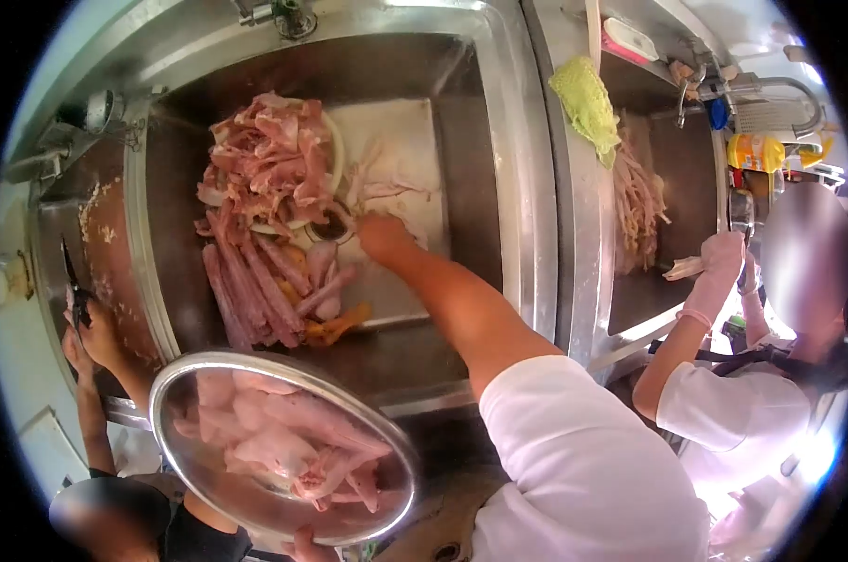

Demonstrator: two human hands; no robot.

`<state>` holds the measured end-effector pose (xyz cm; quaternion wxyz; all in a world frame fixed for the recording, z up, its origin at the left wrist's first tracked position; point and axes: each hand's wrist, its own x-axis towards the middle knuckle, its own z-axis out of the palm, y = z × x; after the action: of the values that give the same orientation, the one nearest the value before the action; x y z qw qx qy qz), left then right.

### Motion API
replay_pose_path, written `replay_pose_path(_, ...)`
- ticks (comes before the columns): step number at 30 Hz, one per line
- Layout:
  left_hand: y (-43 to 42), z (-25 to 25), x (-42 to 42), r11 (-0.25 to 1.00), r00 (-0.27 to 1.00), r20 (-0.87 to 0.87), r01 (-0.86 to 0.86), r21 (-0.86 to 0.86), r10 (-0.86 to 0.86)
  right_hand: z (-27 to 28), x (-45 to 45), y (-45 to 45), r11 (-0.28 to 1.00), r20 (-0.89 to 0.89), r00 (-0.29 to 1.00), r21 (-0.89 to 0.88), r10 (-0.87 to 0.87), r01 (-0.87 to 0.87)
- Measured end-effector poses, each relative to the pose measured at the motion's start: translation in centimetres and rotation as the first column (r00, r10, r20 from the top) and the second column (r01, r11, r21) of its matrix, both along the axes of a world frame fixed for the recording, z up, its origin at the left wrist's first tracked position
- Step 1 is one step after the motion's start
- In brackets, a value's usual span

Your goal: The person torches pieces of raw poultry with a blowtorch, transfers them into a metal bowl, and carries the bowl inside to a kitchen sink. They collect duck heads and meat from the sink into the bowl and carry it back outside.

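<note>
My right hand (386, 239) reaches into the steel sink, beside the round drain opening (330, 227). Its fingers are mostly hidden, so I cannot tell whether they grip anything. Just beyond it lie thin, pale poultry pieces (396, 190). A heap of raw, pinkish poultry carcass pieces (272, 155) fills the sink's left part, with long poultry necks (255, 290) below. At the bottom, my left hand (309, 545) has its fingers on the rim of a large, tilted steel bowl (407, 459). Raw pale poultry (274, 436) lies inside the bowl.
At left, another person's hand (96, 337) holds a black-handled blade (71, 267) over a side sink with scraps. At right, a gloved co-worker (714, 267) works at a sink holding pale strips (638, 206). A green mesh cloth (585, 103) hangs on the divider.
</note>
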<state>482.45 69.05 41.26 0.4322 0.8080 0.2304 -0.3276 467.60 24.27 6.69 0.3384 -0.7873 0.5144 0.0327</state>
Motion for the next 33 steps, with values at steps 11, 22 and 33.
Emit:
replay_pose_path(11,5.5,-1.9,1.8,1.0,0.998,-0.054,0.013,0.01,-0.012,2.1,-4.4,-11.0,0.748,0.035,0.803,-0.342,-0.595,0.569)
replay_pose_path(22,2.5,-0.7,1.2,0.999,0.998,-0.032,0.051,0.018,-0.05,0.2,1.2,-12.0,0.796,0.051,0.799,-0.069,-0.599,0.601)
replay_pose_path(33,5.7,-2.8,2.1,0.987,0.995,-0.029,0.09,-0.135,-0.095,8.6,-3.3,3.7,0.683,-0.268,0.636,-0.143,-0.723,0.716)
